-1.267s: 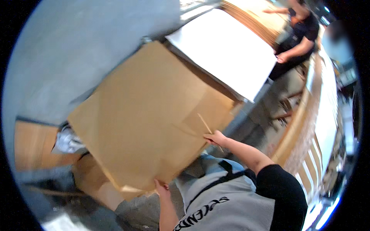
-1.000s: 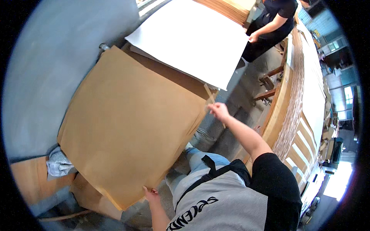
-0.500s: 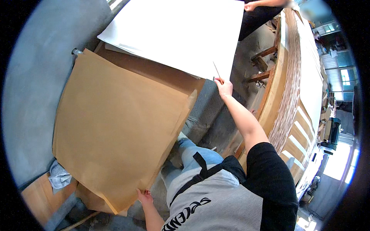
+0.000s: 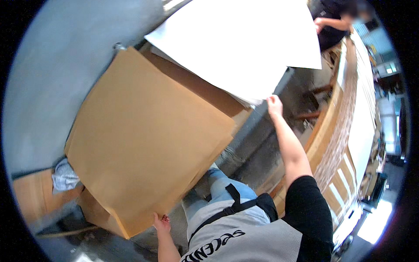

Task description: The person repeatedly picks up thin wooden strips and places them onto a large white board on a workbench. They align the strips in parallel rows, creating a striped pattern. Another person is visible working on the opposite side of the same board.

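My left hand (image 4: 162,222) is closed at the near edge of a stack of large brown paper sheets (image 4: 148,135), its fingertips pinching that edge. Farther off, my right arm reaches out, and my right hand (image 4: 274,105) is closed on the near right corner of a large white sheet (image 4: 235,43). The white sheet partly overlaps the far side of the brown stack. Its right side juts out beyond my right hand. At that far right edge, another person's hand (image 4: 320,25) meets the sheet.
A grey wall (image 4: 65,78) runs along the left. A grey cloth (image 4: 65,175) lies on a wooden board (image 4: 35,192) at the lower left. To the right stands a long, tall stack of layered sheets (image 4: 338,126) on wooden supports. A person in dark clothes is at the far right.
The whole view has swung, shifting the sheets rightward. The white sheet's right part now sticks out past my right hand. A thin stick-like thing at my right fingers no longer shows.
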Action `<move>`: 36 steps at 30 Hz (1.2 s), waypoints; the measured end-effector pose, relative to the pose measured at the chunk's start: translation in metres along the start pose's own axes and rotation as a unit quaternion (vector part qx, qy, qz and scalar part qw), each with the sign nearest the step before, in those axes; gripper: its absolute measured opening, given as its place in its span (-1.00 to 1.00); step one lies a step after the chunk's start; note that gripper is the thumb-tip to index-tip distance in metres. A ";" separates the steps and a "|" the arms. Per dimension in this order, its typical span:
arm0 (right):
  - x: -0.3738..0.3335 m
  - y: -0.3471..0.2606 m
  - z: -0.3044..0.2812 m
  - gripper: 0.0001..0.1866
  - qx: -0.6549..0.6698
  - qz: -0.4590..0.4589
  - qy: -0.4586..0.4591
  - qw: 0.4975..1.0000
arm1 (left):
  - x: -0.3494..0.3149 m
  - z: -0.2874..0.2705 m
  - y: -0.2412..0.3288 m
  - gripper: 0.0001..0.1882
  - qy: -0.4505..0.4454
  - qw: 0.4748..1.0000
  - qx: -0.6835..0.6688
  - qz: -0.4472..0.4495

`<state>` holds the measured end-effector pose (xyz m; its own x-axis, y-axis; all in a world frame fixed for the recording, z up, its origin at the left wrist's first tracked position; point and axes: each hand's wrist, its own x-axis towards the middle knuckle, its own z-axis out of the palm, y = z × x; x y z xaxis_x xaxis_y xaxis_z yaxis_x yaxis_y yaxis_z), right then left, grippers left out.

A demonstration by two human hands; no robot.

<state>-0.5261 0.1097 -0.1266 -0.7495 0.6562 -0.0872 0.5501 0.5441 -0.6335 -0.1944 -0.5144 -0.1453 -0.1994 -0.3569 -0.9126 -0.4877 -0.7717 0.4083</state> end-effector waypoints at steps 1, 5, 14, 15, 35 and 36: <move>0.009 0.003 -0.003 -0.78 0.028 -0.051 0.037 0.998 | -0.010 0.012 0.002 -0.62 -0.007 1.000 -0.001 -0.002; -0.007 -0.072 -0.021 -0.85 0.317 0.045 0.021 0.947 | -0.008 0.008 -0.011 -0.63 -0.065 0.997 -0.022 0.022; -0.279 -0.261 0.034 -0.85 0.429 0.050 -0.301 0.850 | 0.006 0.013 -0.037 -0.56 -0.052 0.993 -0.101 0.023; -0.308 -0.267 0.047 -0.86 0.427 0.023 -0.349 0.834 | -0.005 0.021 -0.032 -0.54 -0.039 0.993 -0.108 0.010; -0.589 -0.183 0.198 -0.76 0.041 -0.435 -0.600 0.670 | 0.037 0.019 -0.099 -0.63 -0.030 0.947 -0.276 0.162; -0.587 -0.184 0.201 -0.75 0.038 -0.413 -0.612 0.673 | 0.034 0.021 -0.093 -0.64 -0.018 0.956 -0.239 0.170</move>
<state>-0.2611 -0.4804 -0.1131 -0.5552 -0.8020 -0.2203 -0.2259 0.4003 -0.8881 -0.1739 -0.4437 -0.2148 -0.3113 -0.6177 -0.7222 0.0520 -0.7699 0.6361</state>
